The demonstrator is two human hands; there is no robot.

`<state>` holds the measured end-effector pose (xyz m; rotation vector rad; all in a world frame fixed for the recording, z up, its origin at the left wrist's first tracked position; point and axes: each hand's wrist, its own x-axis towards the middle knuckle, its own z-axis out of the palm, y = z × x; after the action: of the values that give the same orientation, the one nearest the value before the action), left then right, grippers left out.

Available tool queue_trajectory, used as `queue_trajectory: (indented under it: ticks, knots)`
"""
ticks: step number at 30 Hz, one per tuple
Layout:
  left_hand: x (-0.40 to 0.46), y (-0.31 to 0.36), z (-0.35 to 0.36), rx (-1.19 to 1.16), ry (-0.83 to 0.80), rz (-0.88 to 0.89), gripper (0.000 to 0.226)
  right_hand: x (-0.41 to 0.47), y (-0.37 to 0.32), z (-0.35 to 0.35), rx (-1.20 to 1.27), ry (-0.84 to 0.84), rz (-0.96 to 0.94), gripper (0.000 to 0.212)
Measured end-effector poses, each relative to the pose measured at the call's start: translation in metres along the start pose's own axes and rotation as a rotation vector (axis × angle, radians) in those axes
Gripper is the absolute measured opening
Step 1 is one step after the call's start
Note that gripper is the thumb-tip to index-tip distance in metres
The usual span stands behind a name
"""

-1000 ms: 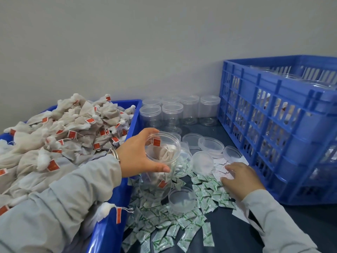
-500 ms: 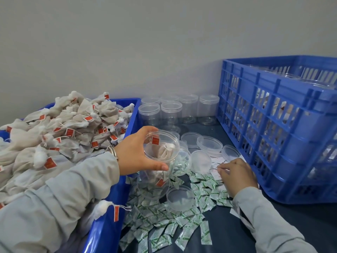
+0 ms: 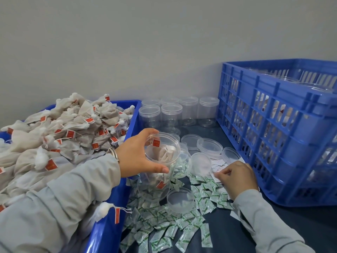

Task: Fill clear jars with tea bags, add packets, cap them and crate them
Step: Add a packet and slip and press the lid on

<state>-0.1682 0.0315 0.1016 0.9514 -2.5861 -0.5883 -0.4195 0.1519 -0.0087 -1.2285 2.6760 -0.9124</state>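
Head view: left hand (image 3: 135,155) grips the filled jar (image 3: 158,162) (uncapped); right hand (image 3: 235,177) pinches a white slip (image 3: 218,168); capping, crating remain.

The left hand (image 3: 138,156) grips a clear plastic jar (image 3: 160,161) holding tea bags, beside the blue slatted crate (image 3: 273,125); the right hand (image 3: 237,178) pinches a white paper slip (image 3: 216,175).

You have two hands in view: the left hand (image 3: 138,154) and the right hand (image 3: 237,178). One open jar (image 3: 160,161) holds tea bags. Six capped empty jars (image 3: 171,114) stand at the back in two rows. About five loose lids (image 3: 209,146) lie on the worktop. There is one blue crate (image 3: 280,128) and one blue bin (image 3: 107,230), its tea bags (image 3: 69,132) too many to count. The green packets (image 3: 164,227) are likewise uncountable.
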Motion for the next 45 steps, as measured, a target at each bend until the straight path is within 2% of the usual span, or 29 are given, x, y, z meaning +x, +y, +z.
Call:
queue_trajectory:
  ticks: [5, 8, 11, 14, 16, 18, 24, 30, 35, 38, 41, 45]
  knots:
    - [0.0, 0.001, 0.0, -0.002, -0.007, -0.005, 0.123, -0.006, -0.005, -0.004, 0.057, -0.064, -0.006, 0.042]
    - [0.001, 0.001, 0.0, -0.01, -0.006, -0.005, 0.123, -0.007, -0.005, -0.004, 0.099, -0.093, 0.001, 0.04]
    - [0.0, 0.0, -0.001, -0.004, -0.004, 0.0, 0.122, -0.005, -0.001, -0.002, 0.159, -0.137, -0.004, 0.018]
    - [0.001, -0.001, 0.0, -0.022, -0.009, -0.005, 0.121, -0.004, 0.001, -0.003, 0.116, -0.15, -0.036, 0.01]
    - [0.003, -0.001, 0.0, -0.024, -0.009, -0.005, 0.121, -0.003, 0.001, -0.003, 0.059, -0.145, -0.028, 0.033]
    - [0.004, -0.002, 0.0, -0.022, -0.01, -0.005, 0.121, -0.003, 0.0, -0.003, 0.034, -0.123, 0.003, 0.04]
    - [0.001, -0.002, -0.003, -0.024, -0.06, 0.005, 0.12, -0.004, 0.0, -0.005, 0.153, -0.03, 0.048, 0.026]
    - [0.002, -0.003, -0.003, -0.018, -0.079, 0.002, 0.121, -0.007, -0.001, -0.004, 0.306, -0.081, 0.071, 0.026]
    - [0.002, -0.003, -0.005, -0.025, -0.131, 0.012, 0.122, -0.007, 0.0, -0.002, 0.273, -0.067, 0.052, 0.027]
    - [0.001, -0.003, -0.005, -0.013, -0.17, 0.034, 0.119, -0.007, 0.0, -0.001, 0.189, 0.013, 0.015, 0.03]
    - [0.0, -0.002, -0.004, -0.019, -0.152, 0.033, 0.12, -0.008, -0.003, -0.006, 0.251, 0.124, 0.006, 0.023]
    - [0.002, -0.002, 0.0, -0.005, -0.074, 0.001, 0.122, -0.017, -0.015, -0.02, 0.349, 0.465, -0.01, 0.013]
